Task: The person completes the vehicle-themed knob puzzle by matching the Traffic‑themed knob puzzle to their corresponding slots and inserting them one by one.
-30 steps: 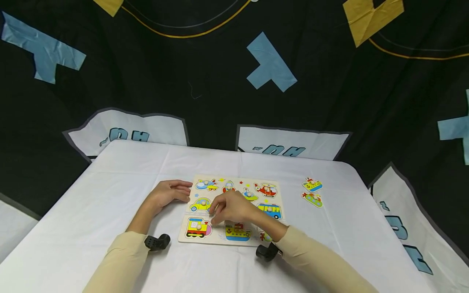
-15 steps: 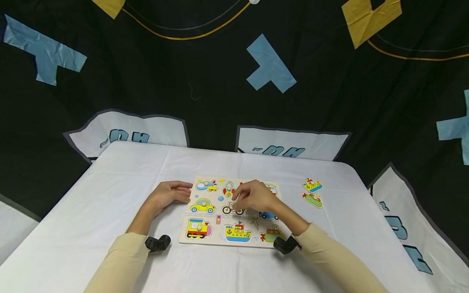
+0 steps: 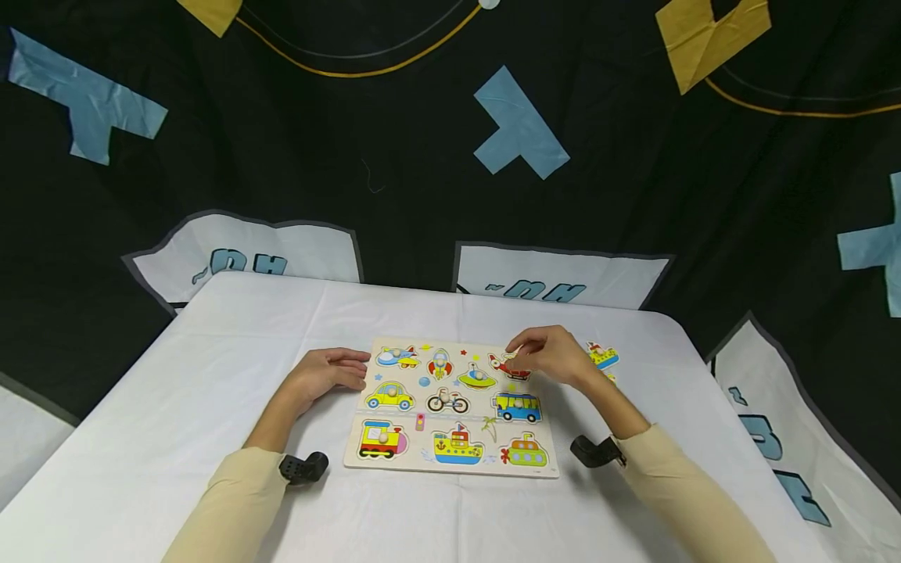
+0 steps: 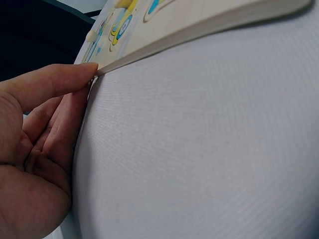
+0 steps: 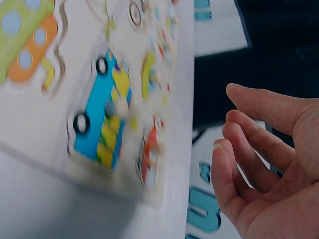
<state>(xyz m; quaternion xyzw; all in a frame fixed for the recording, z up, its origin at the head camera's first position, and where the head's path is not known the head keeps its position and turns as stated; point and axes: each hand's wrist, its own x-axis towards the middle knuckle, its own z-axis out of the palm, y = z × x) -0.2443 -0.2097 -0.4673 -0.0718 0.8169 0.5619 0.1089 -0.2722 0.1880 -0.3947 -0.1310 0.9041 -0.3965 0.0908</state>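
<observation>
A wooden knob puzzle board lies on the white cloth, bearing vehicle pictures. Knobs stand on pieces such as the yellow car, the train and the bus. The ship and submarine spots show no knobs. My left hand rests at the board's left edge, fingertips touching it, as the left wrist view shows. Over the helicopter at the far right corner hovers my right hand, fingers loosely bent and holding nothing. Beyond it lies a loose ship piece; a loose submarine piece is mostly hidden.
White cloth covers the table, whose far edge meets a black curtain with blue and yellow shapes. Each wrist carries a small black camera.
My right hand has moved from the middle of the board rightward and away to the far right corner, uncovering the bicycle and bus and covering the loose submarine. The left hand stays still.
</observation>
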